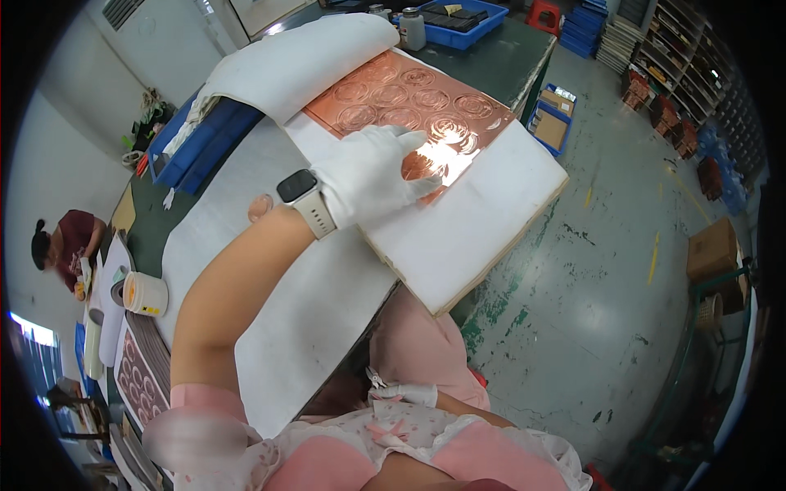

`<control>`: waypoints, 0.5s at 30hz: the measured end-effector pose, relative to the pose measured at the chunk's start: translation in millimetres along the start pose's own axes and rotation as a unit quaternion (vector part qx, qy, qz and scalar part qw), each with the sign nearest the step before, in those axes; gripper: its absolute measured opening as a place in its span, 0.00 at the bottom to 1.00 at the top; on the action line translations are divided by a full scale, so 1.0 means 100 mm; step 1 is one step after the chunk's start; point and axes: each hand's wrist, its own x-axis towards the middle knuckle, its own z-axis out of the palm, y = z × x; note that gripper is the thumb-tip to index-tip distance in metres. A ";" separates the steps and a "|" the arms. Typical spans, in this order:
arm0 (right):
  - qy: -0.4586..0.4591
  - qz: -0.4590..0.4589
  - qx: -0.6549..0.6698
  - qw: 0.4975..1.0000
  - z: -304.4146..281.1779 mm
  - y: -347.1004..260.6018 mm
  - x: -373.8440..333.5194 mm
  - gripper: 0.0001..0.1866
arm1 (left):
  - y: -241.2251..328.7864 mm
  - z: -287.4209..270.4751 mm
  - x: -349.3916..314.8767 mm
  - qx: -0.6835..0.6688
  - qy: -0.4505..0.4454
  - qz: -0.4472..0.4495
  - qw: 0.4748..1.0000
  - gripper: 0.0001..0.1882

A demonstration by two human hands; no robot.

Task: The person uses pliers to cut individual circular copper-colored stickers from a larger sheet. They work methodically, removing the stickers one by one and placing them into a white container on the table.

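Observation:
My left hand (368, 172), in a white glove with a watch at the wrist, lies over the near edge of a shiny copper-coloured sheet (413, 98) stamped with round patterns. Its thumb and fingers are apart, on either side of one dark round shape on the sheet; whether that shape is loose I cannot tell. The sheet rests on a thick white board (499, 196). A small round copper-coloured piece (260, 207) lies beside my left wrist on white paper (319, 327). My right hand (409, 395), also gloved, is low by my lap, its fingers too unclear to read.
A rolled-back white sheet (303, 65) covers the far left of the copper. Blue trays (205, 147) stand left, a white tub (146, 293) nearer. Bottles (412, 29) and a blue tray (463, 24) are at the back. A person (74, 245) works at far left.

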 end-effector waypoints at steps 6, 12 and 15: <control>-0.030 0.013 0.024 0.999 -0.06 -0.01 -0.01 0.10 | 0.07 0.11 0.03 0.010 0.001 -0.027 1.000 0.17; -0.070 0.031 0.046 0.996 -0.13 0.01 0.03 0.10 | 0.04 0.10 -0.06 0.111 0.023 0.039 0.993 0.09; -0.101 0.038 0.063 0.992 -0.20 0.03 0.06 0.11 | -0.06 -0.02 -0.04 0.295 0.098 0.062 0.948 0.09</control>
